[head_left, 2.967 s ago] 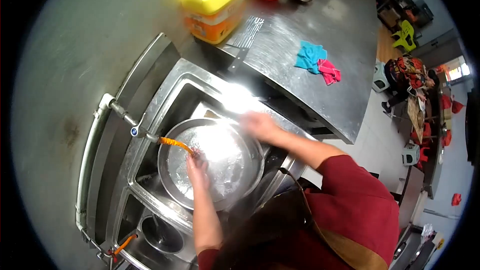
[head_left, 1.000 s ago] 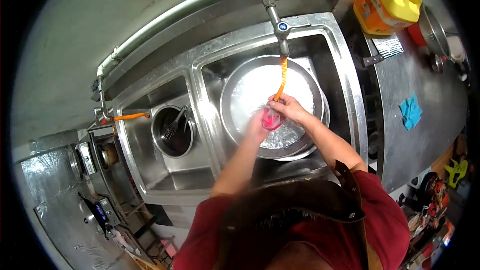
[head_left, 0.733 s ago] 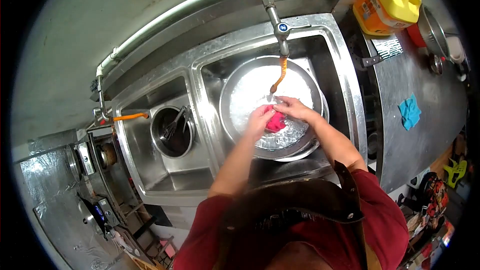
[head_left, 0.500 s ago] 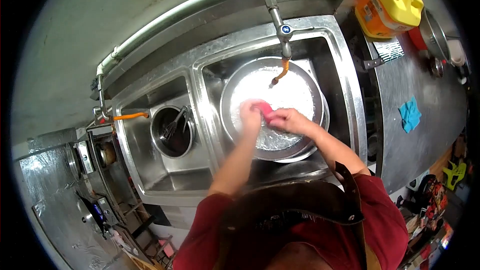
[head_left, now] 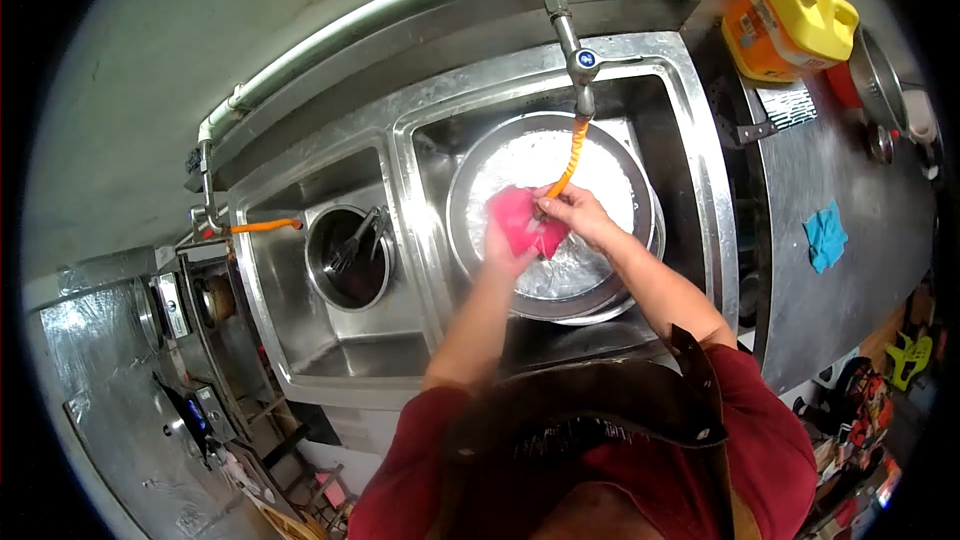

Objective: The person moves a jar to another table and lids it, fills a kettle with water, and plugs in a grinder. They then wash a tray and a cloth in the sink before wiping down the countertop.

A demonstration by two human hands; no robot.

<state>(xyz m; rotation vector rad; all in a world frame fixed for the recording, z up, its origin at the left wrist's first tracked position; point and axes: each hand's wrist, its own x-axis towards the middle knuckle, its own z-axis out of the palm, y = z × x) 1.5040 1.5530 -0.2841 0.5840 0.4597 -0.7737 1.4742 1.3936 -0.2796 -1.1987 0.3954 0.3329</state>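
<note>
My left hand [head_left: 506,248], smeared by motion, grips a pink cloth [head_left: 518,222] above a large round metal basin [head_left: 458,215]. The cloth is spread wide and hangs by the end of the orange hose [head_left: 572,165]. With its fingers closed, my right hand [head_left: 582,215] pinches the lower end of that hose beside the cloth. Whether my right fingers also touch the cloth is hard to make out. Water [head_left: 590,280] glitters in the basin, which stands in the right sink bowl.
The left sink bowl [head_left: 290,330] holds a metal pot [head_left: 350,302] with a whisk [head_left: 348,252] in it. A tap [head_left: 584,60] rises behind the basin. On the right counter [head_left: 790,310] lie a blue cloth [head_left: 825,237] and a yellow-orange jug [head_left: 785,30].
My right hand has moved from the pink cloth to the hose end and drawn the hose down. The cloth, bunched between both hands before, is now spread open in my left hand.
</note>
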